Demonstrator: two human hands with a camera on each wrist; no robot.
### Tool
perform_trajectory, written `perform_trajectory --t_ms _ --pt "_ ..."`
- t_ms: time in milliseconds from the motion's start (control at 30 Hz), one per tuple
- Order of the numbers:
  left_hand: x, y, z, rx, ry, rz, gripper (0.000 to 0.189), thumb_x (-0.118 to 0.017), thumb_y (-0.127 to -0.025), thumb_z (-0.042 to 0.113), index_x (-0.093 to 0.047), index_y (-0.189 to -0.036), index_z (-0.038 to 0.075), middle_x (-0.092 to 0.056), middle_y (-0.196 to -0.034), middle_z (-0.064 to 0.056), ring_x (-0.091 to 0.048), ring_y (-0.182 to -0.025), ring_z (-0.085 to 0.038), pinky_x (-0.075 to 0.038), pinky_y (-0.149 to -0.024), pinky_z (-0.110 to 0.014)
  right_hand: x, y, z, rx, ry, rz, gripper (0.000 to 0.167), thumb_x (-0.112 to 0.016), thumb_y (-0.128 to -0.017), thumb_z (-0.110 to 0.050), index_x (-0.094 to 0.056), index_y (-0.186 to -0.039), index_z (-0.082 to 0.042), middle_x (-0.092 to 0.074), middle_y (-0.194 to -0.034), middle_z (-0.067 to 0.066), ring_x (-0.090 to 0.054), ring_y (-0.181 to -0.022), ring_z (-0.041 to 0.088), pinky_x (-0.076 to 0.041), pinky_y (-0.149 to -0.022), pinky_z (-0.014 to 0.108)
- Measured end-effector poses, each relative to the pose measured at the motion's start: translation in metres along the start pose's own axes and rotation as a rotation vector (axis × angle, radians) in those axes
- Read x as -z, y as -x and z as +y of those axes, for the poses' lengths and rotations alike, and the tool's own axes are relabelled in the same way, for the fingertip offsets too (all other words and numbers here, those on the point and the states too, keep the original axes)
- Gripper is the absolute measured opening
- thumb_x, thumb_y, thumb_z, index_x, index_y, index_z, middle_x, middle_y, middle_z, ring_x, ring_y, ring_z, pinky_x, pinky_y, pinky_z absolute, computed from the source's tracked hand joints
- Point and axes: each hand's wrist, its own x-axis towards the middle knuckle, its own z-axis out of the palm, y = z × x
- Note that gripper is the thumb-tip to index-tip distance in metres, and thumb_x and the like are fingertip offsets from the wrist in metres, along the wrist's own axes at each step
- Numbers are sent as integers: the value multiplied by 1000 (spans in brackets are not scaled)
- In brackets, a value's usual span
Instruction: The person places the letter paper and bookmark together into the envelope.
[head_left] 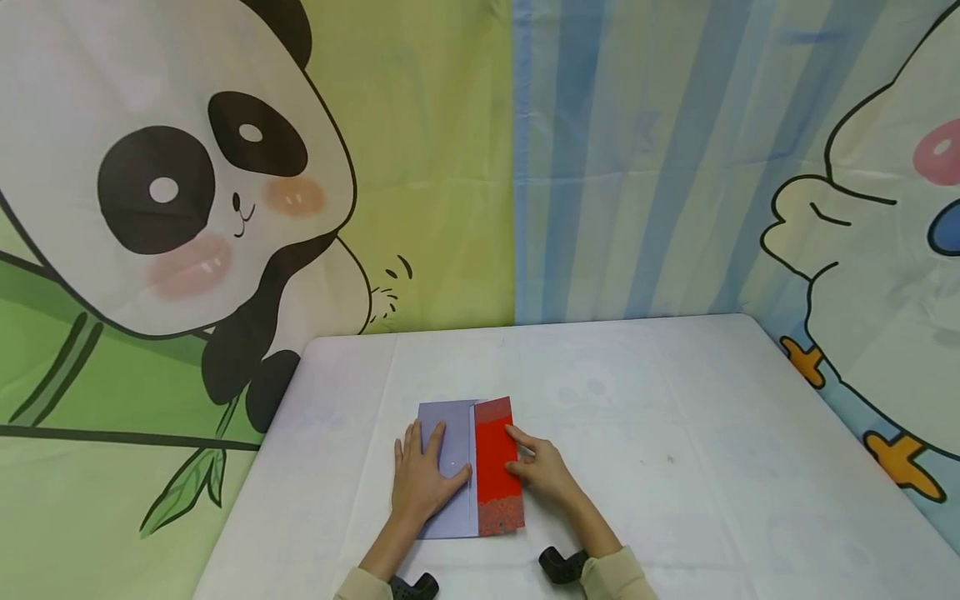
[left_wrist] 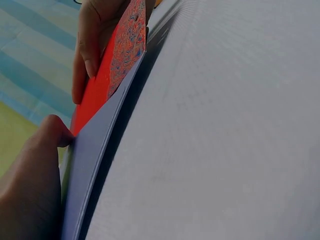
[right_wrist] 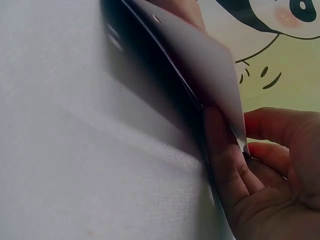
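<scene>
On the white table lies a thin booklet or folder with a lavender panel (head_left: 454, 518) on its left. Along its right side is a red cover flap (head_left: 493, 454) with patterned bands at both ends. My left hand (head_left: 422, 483) rests on the lavender panel, fingers spread and thumb near the fold. With thumb and fingers my right hand (head_left: 547, 473) pinches the flap's right edge. In the right wrist view, the flap's pale underside (right_wrist: 212, 62) tilts up from the table, a finger beneath it. What lies under the flap is hidden.
The white tabletop (head_left: 675, 517) stretches around the booklet. Behind it hangs a cloth backdrop (head_left: 442, 167) with a panda and striped panels. Black wrist-worn pieces (head_left: 561, 567) sit by both sleeves.
</scene>
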Motion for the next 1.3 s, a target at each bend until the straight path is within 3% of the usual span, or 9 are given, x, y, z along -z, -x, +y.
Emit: perform_trajectory --t_ms 200,500,1000,1300 --pt "0 0 1 1 2 -6 79 -62 -72 59 -48 -135 14 -32 -142 -26 -25 -133 -38 -11 -107 -56 -2 -5 2 15 58 47 59 -63 -80 2 -44 -136 0 -28 -50 -8 -28 -40 5 -29 -41 18" --pt "4 -1 2 -8 -6 16 77 -63 -72 57 -50 -133 14 -34 -140 -27 -28 -131 -39 -14 -106 -57 -7 -6 1 16 122 65 58 -65 -80 0 -46 -134 -1 -30 -48 -7 -30 -42 6 -29 -41 19" --pt "5 -2 3 -2 -6 9 76 -62 -72 56 -50 -133 13 -34 -140 -27 -28 -131 -39 -15 -106 -56 -14 -8 -4 59 272 105 58 -69 -77 -1 -49 -131 1 -41 -54 -4 -38 -49 6 -33 -44 21" --pt "5 -1 3 2 0 8 76 -62 -73 56 -50 -133 13 -34 -140 -26 -28 -131 -39 -15 -106 -56 -21 -8 -6 41 320 94 58 -71 -78 -5 -50 -132 -3 -45 -57 -3 -39 -52 9 -35 -46 21"
